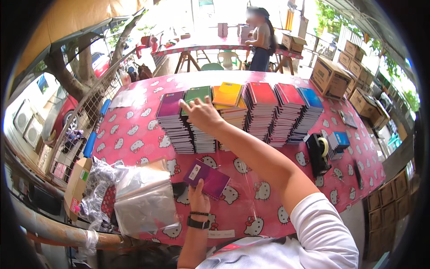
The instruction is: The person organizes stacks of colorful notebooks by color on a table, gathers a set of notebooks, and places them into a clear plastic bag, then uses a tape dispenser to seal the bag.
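Observation:
My left hand (199, 198), with a dark watch and a bracelet at the wrist, grips a small purple spiral notebook (215, 181) by its near edge, thumb on top. A pale label sits on that notebook's cover. My right hand (204, 115) reaches across to the far stacks, fingers apart, over the green notebook stack (197, 93); whether it touches the top cover cannot be told. Left of it rises a purple notebook stack (170, 101). To the right stand stacks of yellow (227, 95), red (262, 95), pinkish-red (290, 94) and blue notebooks (310, 97).
Clear plastic sleeves (145, 199) lie at the left of the pink patterned table (262, 190). A black tape dispenser (318, 154) and small blue notebooks (339, 141) sit at the right. Cardboard boxes (330, 77) stand beyond the right edge. Another person (260, 40) stands at a far table.

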`<action>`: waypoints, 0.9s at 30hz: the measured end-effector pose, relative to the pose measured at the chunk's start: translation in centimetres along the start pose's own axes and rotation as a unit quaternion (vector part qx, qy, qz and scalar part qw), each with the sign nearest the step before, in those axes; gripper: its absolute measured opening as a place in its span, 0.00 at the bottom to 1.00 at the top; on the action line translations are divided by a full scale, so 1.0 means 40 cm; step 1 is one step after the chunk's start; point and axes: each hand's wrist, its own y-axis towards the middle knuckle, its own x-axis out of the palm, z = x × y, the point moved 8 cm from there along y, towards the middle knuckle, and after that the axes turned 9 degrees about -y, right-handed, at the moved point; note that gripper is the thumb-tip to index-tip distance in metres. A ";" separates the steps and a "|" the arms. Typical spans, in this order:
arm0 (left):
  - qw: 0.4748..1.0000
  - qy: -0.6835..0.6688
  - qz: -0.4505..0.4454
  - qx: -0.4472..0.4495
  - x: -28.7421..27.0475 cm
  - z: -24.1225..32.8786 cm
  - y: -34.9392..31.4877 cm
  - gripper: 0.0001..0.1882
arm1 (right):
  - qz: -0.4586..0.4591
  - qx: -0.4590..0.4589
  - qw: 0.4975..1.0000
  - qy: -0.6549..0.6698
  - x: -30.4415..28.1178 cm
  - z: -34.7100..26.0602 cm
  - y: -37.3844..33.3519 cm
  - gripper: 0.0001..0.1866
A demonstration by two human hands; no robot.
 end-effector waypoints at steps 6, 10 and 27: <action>0.999 -0.035 -0.020 0.008 0.000 0.051 -0.011 0.14 | 0.123 -0.021 0.982 0.141 -0.212 -0.036 -0.050 0.16; 0.994 -0.083 -0.066 0.004 0.043 0.037 -0.014 0.16 | 0.047 0.180 0.875 0.447 -0.157 0.027 -0.304 0.16; 0.816 0.556 -0.157 -0.025 -0.058 -0.309 -0.029 0.20 | -0.074 0.131 0.986 -0.067 0.026 0.224 -0.075 0.12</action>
